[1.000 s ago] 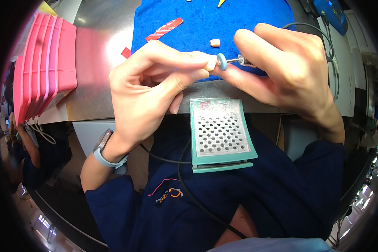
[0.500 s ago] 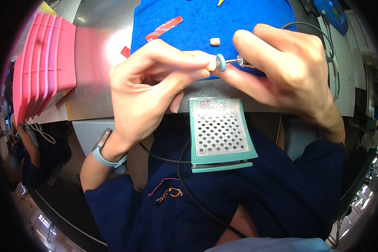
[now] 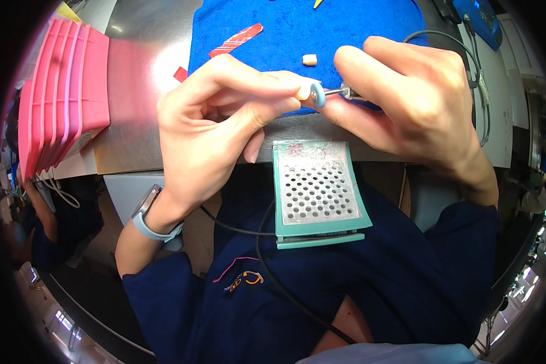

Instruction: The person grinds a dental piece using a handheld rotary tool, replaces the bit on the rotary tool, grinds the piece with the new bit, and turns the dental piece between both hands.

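Left hand (image 3: 200,130) pinches piece (image 3: 303,92) at wheel (image 3: 319,96); right hand (image 3: 415,100) grips tool (image 3: 346,91). I judge it underway, finish unclear; second piece (image 3: 310,60) beyond wheel, unheld.

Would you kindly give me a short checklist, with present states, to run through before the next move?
1. Small pale piece pinched in the left hand: ok.
2. Slim metal tool gripped in the right hand: ok.
3. Left fingertips well away from the tool's blue disc: not ok, they look very near.
4. Disc spinning or stopped: cannot tell.
5. Other pale piece apart from both hands, on the blue towel: ok.
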Demonstrator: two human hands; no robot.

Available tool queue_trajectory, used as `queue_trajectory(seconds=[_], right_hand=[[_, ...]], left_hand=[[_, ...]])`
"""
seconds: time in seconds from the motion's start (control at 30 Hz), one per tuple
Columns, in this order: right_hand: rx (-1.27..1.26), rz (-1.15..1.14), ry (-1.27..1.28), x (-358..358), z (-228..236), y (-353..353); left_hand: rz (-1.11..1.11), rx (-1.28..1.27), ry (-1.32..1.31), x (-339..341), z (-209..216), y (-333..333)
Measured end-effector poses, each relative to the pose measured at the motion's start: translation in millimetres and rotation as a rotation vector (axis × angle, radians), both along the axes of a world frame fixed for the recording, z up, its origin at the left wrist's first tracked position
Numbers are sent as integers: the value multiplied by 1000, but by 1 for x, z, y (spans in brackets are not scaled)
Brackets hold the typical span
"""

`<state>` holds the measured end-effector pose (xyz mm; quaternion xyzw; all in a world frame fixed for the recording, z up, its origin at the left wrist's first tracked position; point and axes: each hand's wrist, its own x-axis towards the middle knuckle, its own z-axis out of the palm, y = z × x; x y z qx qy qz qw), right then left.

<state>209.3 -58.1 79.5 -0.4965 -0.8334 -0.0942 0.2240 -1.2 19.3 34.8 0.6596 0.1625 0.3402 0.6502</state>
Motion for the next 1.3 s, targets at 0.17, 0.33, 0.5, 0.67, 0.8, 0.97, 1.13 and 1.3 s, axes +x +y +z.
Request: queue_trajectory(seconds=[0.17, 0.33, 0.5, 0.67, 0.8, 0.97, 1.13, 1.3], right_hand=[[-5, 13, 17, -2, 0, -1], [-18, 0, -40, -6, 9, 0], [-25, -5, 20, -4, 10, 4], [-85, -26, 148, -6, 14, 4], [-152, 0, 191, -6, 14, 6], [-110, 18, 203, -3, 7, 7], [0, 39, 94, -3, 3, 6], [24, 8, 30, -6, 3, 4]], left_hand=[[2, 14, 23, 0, 2, -1], [-16, 11, 8, 0, 1, 0], [15, 3, -10, -1, -1, 1], [67, -82, 20, 3, 7, -3], [17, 33, -11, 3, 1, -1], [11, -33, 53, 0, 8, -3], [20, -27, 67, -1, 7, 0], [-1, -5, -19, 0, 1, 1]])
